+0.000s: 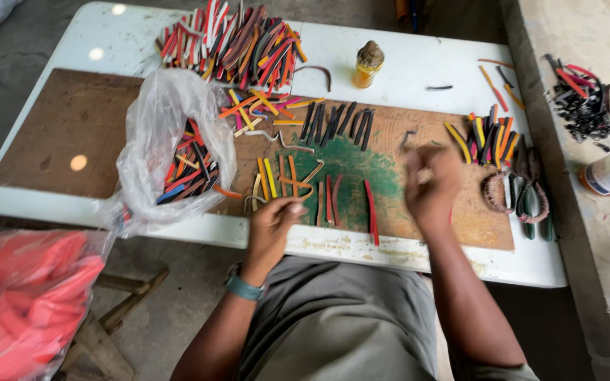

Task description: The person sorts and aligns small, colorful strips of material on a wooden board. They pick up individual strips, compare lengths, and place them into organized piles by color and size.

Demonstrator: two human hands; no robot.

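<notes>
As seen left to right across the white plastic table (404, 67):
Left hand (271, 224): fingers pinched on a thin tan rubber strip (303, 200) over the brown wooden board (72, 134).
Strip axis: runs left to right, free end toward the right.
Right hand (430, 187): blurred; grip cannot be told.
Risk: strip may slip, scattering the coloured strips in a row (319, 190).

Informal craft workshop, white folding table (418, 67) on bare concrete floor (178, 310), worn wooden work board (72, 134), heaps of coloured rubber strips (238, 42), pliers (531, 190), glue bottle (367, 65)
</notes>
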